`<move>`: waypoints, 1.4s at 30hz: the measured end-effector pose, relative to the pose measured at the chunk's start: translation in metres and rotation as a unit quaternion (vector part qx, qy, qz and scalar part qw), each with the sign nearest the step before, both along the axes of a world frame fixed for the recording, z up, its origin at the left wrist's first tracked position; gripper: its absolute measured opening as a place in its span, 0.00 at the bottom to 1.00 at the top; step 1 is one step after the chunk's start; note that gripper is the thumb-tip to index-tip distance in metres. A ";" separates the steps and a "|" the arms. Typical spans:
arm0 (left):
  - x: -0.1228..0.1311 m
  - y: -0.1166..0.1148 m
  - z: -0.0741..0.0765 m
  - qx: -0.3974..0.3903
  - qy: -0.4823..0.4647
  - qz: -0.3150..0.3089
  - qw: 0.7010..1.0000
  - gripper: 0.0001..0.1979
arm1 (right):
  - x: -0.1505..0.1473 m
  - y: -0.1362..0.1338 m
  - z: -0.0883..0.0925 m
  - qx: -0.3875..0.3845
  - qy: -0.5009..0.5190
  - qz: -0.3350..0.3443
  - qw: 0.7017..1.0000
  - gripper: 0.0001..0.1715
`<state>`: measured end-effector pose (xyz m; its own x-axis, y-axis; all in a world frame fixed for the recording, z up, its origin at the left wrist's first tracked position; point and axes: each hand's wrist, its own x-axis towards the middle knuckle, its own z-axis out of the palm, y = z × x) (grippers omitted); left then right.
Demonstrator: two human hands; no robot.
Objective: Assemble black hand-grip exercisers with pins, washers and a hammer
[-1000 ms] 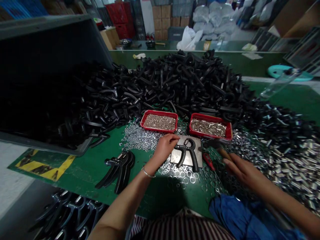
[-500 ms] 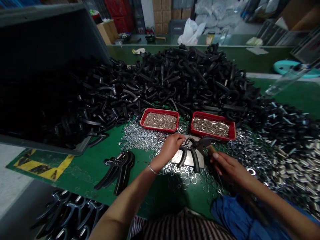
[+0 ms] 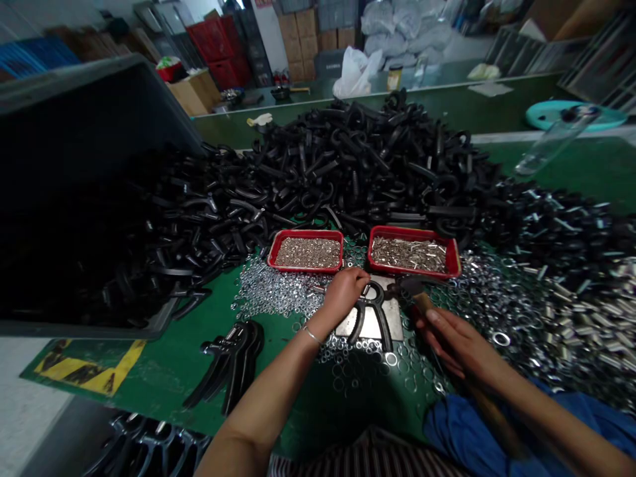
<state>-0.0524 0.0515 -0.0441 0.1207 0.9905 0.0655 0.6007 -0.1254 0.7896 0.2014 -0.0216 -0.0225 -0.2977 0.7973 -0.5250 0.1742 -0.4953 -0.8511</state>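
Note:
A black V-shaped hand grip with a ring-like top and a coil spring lies on a small metal plate. My left hand is closed in a pinch at the upper left of the hand grip, by its spring; the fingertips partly hide what they touch. My right hand is wrapped around the wooden handle of a hammer. The dark hammer head is just right of the hand grip's top, low over the plate. More hand grips are stacked left of my left forearm.
Two red trays of small metal parts stand behind the plate. Loose washers and rings surround it. A large heap of black handles fills the back, beside a tipped grey crate. Metal sleeves are piled at right.
The whole view has shifted and tilted a little. The hammer head is slightly farther right of the hand grip's top. My left hand keeps its pinch there.

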 end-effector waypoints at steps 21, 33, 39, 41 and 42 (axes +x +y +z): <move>0.000 -0.042 -0.003 0.145 0.197 0.013 0.970 0.14 | -0.010 0.029 0.057 0.168 -0.143 0.106 0.970 0.28; -0.001 -0.084 -0.009 0.183 0.254 -0.100 0.944 0.13 | -0.029 0.073 0.039 0.324 -0.256 0.237 0.879 0.27; 0.000 -0.088 0.004 0.154 0.213 -0.057 0.963 0.11 | -0.032 0.064 0.042 0.294 -0.310 0.270 0.863 0.24; 0.001 -0.095 0.008 0.149 0.207 0.007 0.967 0.12 | -0.029 0.055 0.043 0.298 -0.280 0.288 0.866 0.24; 0.001 -0.100 0.009 0.147 0.215 0.041 0.965 0.13 | -0.028 0.049 0.042 0.307 -0.275 0.284 0.866 0.24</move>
